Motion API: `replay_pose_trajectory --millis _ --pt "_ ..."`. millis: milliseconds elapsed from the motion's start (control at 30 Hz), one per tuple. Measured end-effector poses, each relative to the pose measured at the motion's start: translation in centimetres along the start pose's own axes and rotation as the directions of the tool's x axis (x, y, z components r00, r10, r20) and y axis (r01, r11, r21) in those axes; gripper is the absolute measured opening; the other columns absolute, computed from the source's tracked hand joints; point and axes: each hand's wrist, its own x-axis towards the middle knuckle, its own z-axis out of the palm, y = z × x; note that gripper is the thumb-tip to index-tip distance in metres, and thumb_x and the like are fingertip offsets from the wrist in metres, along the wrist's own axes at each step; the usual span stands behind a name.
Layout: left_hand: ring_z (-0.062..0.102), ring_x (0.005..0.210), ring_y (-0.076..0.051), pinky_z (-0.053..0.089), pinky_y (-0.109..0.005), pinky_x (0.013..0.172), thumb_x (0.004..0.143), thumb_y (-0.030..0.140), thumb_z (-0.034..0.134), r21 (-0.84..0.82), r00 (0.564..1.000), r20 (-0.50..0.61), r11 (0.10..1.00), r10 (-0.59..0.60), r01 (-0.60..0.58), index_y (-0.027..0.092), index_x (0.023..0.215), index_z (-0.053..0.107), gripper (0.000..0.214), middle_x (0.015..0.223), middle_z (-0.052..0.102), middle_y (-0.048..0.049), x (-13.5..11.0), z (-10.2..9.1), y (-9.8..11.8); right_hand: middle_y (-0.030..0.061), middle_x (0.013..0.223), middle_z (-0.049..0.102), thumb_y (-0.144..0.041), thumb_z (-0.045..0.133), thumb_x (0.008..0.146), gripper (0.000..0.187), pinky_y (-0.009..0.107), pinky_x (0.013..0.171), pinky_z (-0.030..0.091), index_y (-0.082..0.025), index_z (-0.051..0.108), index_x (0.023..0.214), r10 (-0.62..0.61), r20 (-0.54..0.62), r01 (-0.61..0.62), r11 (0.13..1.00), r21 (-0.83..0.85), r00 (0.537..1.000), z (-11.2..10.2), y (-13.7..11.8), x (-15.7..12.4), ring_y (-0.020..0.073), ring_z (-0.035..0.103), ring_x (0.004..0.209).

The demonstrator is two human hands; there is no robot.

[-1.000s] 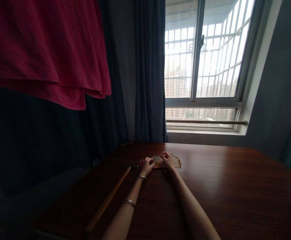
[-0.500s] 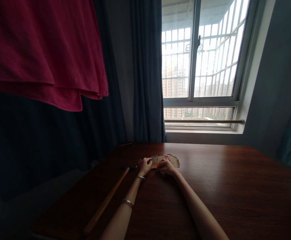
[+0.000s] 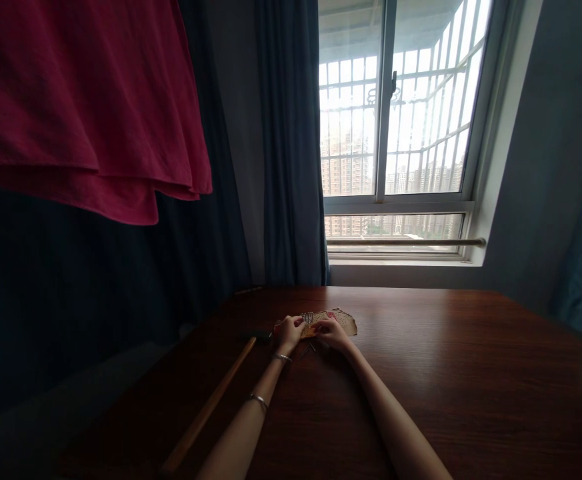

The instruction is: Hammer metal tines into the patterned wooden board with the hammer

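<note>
Both my hands rest far out on the dark wooden table (image 3: pixel 461 373). My left hand (image 3: pixel 289 331) is curled on the left end of a small flat tan piece (image 3: pixel 341 321) with rows of small pins or dots and red marks. My right hand (image 3: pixel 331 333) lies closed over its front edge, fingers bent; what they pinch is too small to make out. A few thin dark nails (image 3: pixel 309 349) lie on the table just in front of the hands. Two bracelets (image 3: pixel 258 401) sit on my left forearm.
A hammer with a long wooden handle (image 3: pixel 211 407) lies left of my left arm, its dark head (image 3: pixel 258 335) near the hand. Red cloth (image 3: pixel 81 107) hangs at the upper left. Dark curtains (image 3: pixel 291 153) and a barred window (image 3: pixel 401 127) stand behind the table.
My right hand came back from the far side of the tan piece to its front edge. The view drifted slightly to the right. My left hand stayed on the piece.
</note>
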Motion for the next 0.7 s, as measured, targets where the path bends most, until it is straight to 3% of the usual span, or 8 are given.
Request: replay_pose_trajectory --millis 167,400,600,700 --pt "0.065 0.084 -0.018 0.045 -0.024 0.075 0.080 0.026 0.059 0.025 1.000 -0.024 1.000 -0.016 0.016 0.016 0.093 0.071 0.021 0.094 0.070 -0.0097 -0.1 0.0 0.4 0.0055 0.096 0.066 -0.030 0.064 0.071 0.021 0.034 0.090 0.041 -0.023 0.073 0.089 -0.025 0.003 0.025 1.000 0.016 1.000 0.2 0.8 0.0 0.0220 0.056 0.098" --pt "0.065 0.083 -0.021 0.043 -0.025 0.069 0.082 0.031 0.054 0.121 1.000 -0.008 0.993 -0.003 0.004 0.015 0.094 0.071 0.026 0.093 0.070 -0.0121 -0.6 -0.4 1.6 0.0061 0.095 0.067 -0.032 0.062 0.074 0.021 0.034 0.090 0.041 -0.021 0.072 0.088 -0.021 -0.023 0.021 1.000 0.011 1.000 0.5 1.2 0.2 0.0223 0.055 0.097" --pt "0.065 0.081 -0.020 0.045 -0.025 0.066 0.082 0.030 0.055 -0.055 0.994 -0.048 0.994 -0.095 0.092 0.014 0.094 0.070 0.026 0.092 0.071 -0.0111 -0.7 -0.8 2.6 0.0059 0.096 0.068 -0.026 0.062 0.072 0.015 0.034 0.092 0.040 -0.021 0.073 0.082 -0.036 -0.034 0.037 0.999 0.020 0.999 0.5 1.2 0.2 0.0220 0.056 0.098" --pt "0.065 0.077 -0.019 0.046 -0.023 0.060 0.078 0.030 0.059 -0.169 0.988 0.025 0.974 -0.150 0.152 0.013 0.087 0.071 0.023 0.086 0.071 -0.0098 -0.5 -1.8 2.8 0.0059 0.095 0.068 -0.024 0.062 0.072 0.015 0.033 0.090 0.041 -0.020 0.073 0.081 -0.044 -0.038 0.045 0.998 0.032 0.998 0.5 1.2 0.2 0.0213 0.057 0.096"
